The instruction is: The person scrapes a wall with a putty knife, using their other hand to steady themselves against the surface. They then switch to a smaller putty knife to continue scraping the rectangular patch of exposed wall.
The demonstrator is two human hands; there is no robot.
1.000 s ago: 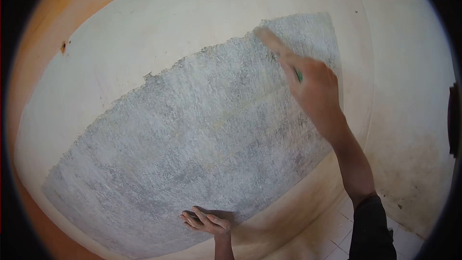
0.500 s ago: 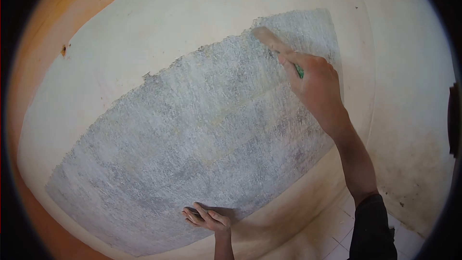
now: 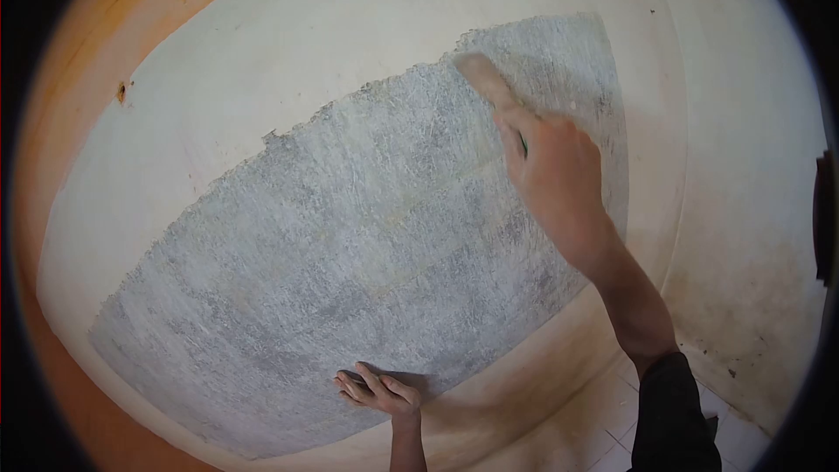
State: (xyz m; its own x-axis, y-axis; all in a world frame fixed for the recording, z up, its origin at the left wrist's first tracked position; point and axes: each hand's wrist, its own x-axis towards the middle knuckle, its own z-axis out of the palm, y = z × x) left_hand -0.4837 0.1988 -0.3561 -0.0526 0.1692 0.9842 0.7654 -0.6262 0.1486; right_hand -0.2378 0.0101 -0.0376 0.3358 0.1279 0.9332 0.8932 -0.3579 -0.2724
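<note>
A rough grey scraped patch (image 3: pixel 350 236) covers much of the wall, with smooth off-white paint (image 3: pixel 288 44) above its jagged upper edge. My right hand (image 3: pixel 555 166) is wrapped round a scraper (image 3: pixel 485 79) whose blade lies against the wall close to that upper edge; a bit of green handle shows between thumb and palm. Low on the grey patch, my left hand (image 3: pixel 380 391) rests against the wall with its fingers apart and nothing in it.
Orange paint (image 3: pixel 65 114) borders the wall on the left. A second off-white wall (image 3: pixel 743 166) meets it at a corner on the right, with a dark object (image 3: pixel 823 218) at its far edge. White floor tiles (image 3: pixel 616 437) show at the lower right.
My right hand has moved slightly down and left with the scraper, which is tilted a little differently. My left hand stays at nearly the same place on the wall.
</note>
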